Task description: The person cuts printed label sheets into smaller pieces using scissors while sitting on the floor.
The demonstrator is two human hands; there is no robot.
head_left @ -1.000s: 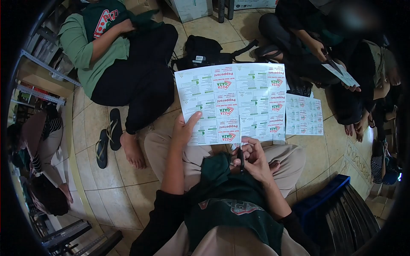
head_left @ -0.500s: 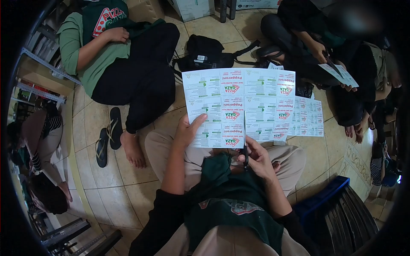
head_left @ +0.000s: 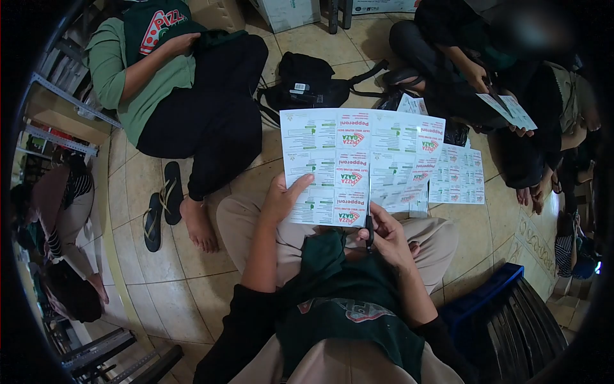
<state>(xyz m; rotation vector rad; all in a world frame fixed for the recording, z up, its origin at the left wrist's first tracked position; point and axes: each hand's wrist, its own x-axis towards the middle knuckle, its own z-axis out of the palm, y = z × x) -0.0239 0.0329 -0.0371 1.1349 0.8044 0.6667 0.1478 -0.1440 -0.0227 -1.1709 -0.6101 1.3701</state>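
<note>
My left hand (head_left: 285, 196) grips the lower left edge of a printed label sheet (head_left: 326, 137), thumb on top and fingers beneath. The sheet bears rows of "Pizza Gaza" and "Pepperoni" print. My right hand (head_left: 387, 238) is closed on black-handled scissors (head_left: 369, 232) at the sheet's bottom edge. Their blades point up along a cut between two columns of labels, and the part right of the cut bends away. Another printed sheet (head_left: 457, 173) lies on the floor to the right.
A person in green (head_left: 137, 77) sits at the upper left, near sandals (head_left: 153, 221). A black bag (head_left: 307, 80) lies ahead. At the upper right a co-worker's hand (head_left: 474, 75) holds scissors over a sheet. A blue-edged black crate (head_left: 511, 320) stands at the lower right.
The sheet has shifted right and slightly down with both hands. The cut reaches further up, and the sheet's right part has bent down. The person at the upper left has moved a hand.
</note>
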